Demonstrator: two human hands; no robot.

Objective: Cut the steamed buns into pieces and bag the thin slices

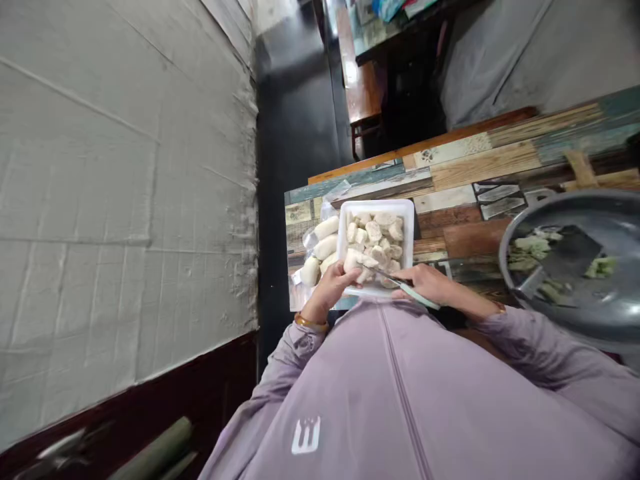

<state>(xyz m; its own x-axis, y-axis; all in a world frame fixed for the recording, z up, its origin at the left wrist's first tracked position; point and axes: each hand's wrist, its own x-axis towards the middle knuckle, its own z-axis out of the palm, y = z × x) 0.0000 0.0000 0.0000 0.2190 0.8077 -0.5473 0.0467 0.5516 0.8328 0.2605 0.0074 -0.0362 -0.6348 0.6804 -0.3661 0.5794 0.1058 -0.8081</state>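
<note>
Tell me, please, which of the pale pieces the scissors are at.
The piece held in the left hand over the white tray, at the scissors; shorter pieces lie in the tray, longer ones to its left.

Scissors (419, 295): metal blades, pale-green handle, looks like smooth plastic. Tray (409, 250): white plastic, smooth, slight sheen. Pale roll (353, 259) and cut pieces (373, 231): matt, cut faces coarser. Bag (329, 208): clear thin plastic, crinkled, shiny. Worktop (465, 240): patchwork wood-plank look; real wood or print, can't tell. Basin (623, 270): grey metal, glossy, smooth. Jacket (350, 387): matt lilac cloth. Bangle (311, 324): amber, polished. Wall (100, 167): matt, creased, rough along its edge. Floor (295, 100): dark, glossy. Bench (363, 97): varnished wood, shiny.
</note>
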